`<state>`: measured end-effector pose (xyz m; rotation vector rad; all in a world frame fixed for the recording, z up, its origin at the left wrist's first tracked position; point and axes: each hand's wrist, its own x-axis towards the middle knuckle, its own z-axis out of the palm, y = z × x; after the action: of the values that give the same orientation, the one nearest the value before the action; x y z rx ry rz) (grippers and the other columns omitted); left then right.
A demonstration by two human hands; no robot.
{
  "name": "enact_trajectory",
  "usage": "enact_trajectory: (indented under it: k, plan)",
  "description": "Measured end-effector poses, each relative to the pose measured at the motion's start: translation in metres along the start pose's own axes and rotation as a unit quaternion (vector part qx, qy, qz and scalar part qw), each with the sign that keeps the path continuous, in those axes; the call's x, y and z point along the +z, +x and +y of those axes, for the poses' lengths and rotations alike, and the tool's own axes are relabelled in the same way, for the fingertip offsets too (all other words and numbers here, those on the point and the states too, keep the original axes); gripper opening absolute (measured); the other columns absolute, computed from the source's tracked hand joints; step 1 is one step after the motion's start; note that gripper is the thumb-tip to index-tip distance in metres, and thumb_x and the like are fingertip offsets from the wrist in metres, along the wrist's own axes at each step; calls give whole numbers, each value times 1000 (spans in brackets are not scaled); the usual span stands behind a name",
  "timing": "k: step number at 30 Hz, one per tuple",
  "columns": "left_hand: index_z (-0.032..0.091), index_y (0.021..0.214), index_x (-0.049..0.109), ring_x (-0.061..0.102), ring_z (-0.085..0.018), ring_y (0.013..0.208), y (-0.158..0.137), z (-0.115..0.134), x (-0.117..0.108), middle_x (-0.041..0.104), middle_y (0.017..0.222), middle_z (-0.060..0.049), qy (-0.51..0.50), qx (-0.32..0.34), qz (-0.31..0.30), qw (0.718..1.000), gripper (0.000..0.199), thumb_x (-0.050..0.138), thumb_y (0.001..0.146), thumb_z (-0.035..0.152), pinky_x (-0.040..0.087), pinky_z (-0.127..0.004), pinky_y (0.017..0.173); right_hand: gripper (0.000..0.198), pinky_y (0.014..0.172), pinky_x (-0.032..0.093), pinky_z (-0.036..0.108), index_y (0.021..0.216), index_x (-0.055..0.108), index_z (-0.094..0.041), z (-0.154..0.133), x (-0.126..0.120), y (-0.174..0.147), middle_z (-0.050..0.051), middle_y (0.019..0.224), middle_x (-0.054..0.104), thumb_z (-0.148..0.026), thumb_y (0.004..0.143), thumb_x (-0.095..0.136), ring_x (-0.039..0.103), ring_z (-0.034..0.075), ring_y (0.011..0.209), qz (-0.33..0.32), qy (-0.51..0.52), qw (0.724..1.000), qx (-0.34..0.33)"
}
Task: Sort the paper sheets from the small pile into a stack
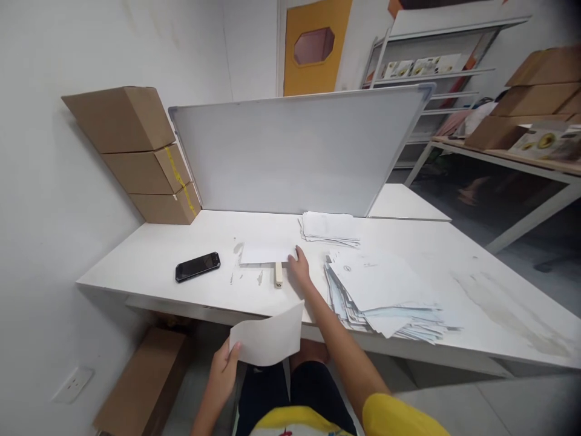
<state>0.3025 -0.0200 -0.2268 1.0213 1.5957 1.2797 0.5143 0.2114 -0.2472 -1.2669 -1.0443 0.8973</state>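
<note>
My left hand (pixel 224 362) pinches the left edge of a white sheet of paper (pixel 267 339), which curves above my lap in front of the table edge. Over the tabletop, my right hand (pixel 299 267) has its thumb and fingers at the right end of another white sheet of paper (pixel 263 252). Partly under that sheet's front edge lies a small cream object (pixel 278 276), narrow like a mini stapler. To the right of my right forearm is a thick, uneven pile of papers (pixel 376 284). A smaller stack of papers (pixel 329 226) lies behind my right hand.
A black phone (pixel 198 266) lies at the left of the white table (pixel 181 239). Behind stands a whiteboard (pixel 295 154), with stacked cardboard boxes (pixel 136 154) beside it. Another carton (pixel 145 381) is on the floor at left. A second table (pixel 512 158) with boxes stands far right.
</note>
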Motion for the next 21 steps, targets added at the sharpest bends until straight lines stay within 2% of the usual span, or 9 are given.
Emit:
enact_trajectory:
  k: [2,4,8,10,12,14,17,19,21]
  plan:
    - [17,84,73,66,-32,98,4,-12,-1,74,91,-10,-12,-8,36,999,41,73,61,51,49,-42,92,55,107,34,42,127,53,-18,4,-14,-23,12,137,50,-44,79,50,44,23,127,20,-2,999,-25]
    - [16,87,72,66,-32,98,11,-22,2,74,94,-10,-32,-17,57,998,46,73,61,54,51,-40,89,53,107,34,41,126,55,-20,3,-27,-47,11,135,53,-50,83,48,45,23,127,14,8,999,-40]
    - [13,93,70,65,-30,99,32,-30,21,73,99,-11,-75,-23,48,996,52,71,65,57,52,-37,85,52,100,42,39,111,65,-24,-8,-48,-91,10,119,64,-63,84,44,55,24,115,-77,57,995,-29]
    - [12,95,69,66,-30,98,42,-30,33,73,99,-12,-91,-21,41,995,54,70,66,58,52,-36,83,60,92,47,39,110,65,-24,-10,-57,-111,10,113,67,-71,82,39,59,26,109,-115,105,988,1]
    - [12,94,69,66,-30,96,48,-25,45,73,96,-12,-89,-10,39,995,55,69,66,59,52,-37,82,62,86,50,40,113,62,-24,-8,-68,-129,10,108,68,-73,79,44,61,27,104,-132,144,981,23]
    - [12,92,69,66,-30,95,51,-18,55,73,93,-12,-66,14,37,997,53,67,68,59,51,-38,83,54,83,50,38,112,60,-24,-7,-81,-141,9,103,68,-65,77,57,62,27,99,-127,150,980,30]
    - [14,89,68,65,-30,96,54,-4,67,72,91,-11,-33,61,47,996,49,63,72,59,49,-39,86,31,81,49,35,95,63,-25,-16,-101,-142,6,91,67,-49,77,66,61,23,89,-78,106,991,4]
    - [16,88,66,64,-29,95,59,4,74,72,89,-10,-26,85,55,995,46,61,74,59,48,-38,88,26,82,48,35,88,63,-24,-26,-110,-134,6,88,66,-48,77,66,60,23,88,-24,72,997,-34]
    - [17,89,64,64,-27,96,68,9,79,70,90,-8,-25,107,39,993,44,60,75,58,46,-37,90,28,85,47,36,88,64,-24,-33,-112,-123,6,90,65,-50,76,65,59,23,90,10,54,997,-62]
